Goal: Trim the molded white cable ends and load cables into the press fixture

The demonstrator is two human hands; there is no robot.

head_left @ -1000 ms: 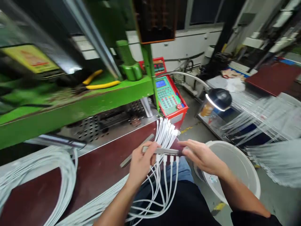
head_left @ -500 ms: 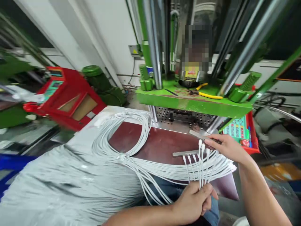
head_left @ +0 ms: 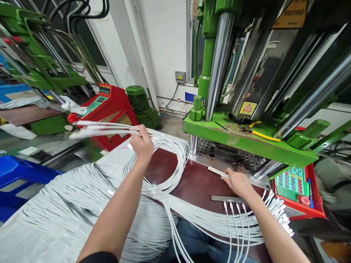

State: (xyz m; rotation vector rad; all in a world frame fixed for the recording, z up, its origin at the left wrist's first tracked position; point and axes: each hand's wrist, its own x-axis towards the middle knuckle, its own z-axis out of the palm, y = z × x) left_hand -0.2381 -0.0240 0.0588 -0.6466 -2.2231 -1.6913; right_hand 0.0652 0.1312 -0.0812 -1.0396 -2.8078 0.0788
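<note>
My left hand [head_left: 141,144] is closed around several white cables [head_left: 115,128], raised over the far left of the coil; their free ends point left and are blurred. My right hand [head_left: 240,184] pinches a flat metal bar [head_left: 215,171] just above the brown board, with no cables visible on it. Below it lies a second metal bar [head_left: 219,198], with several white connector ends [head_left: 231,208] lined up along its front edge. A tied coil of white cables [head_left: 179,160] rests on the brown board [head_left: 196,179], its loose ends fanning out under my right forearm.
A green press [head_left: 246,140] with steel columns stands behind the board; yellow-handled pliers [head_left: 264,136] lie on its plate. A red control box [head_left: 315,197] is at right. More white cables [head_left: 82,204] cover the table at left, near a blue stool [head_left: 24,175].
My left hand has swung from the front right to the far left with the cables, which have come off the right hand's bar. The right hand still holds that bar. The view has shifted left.
</note>
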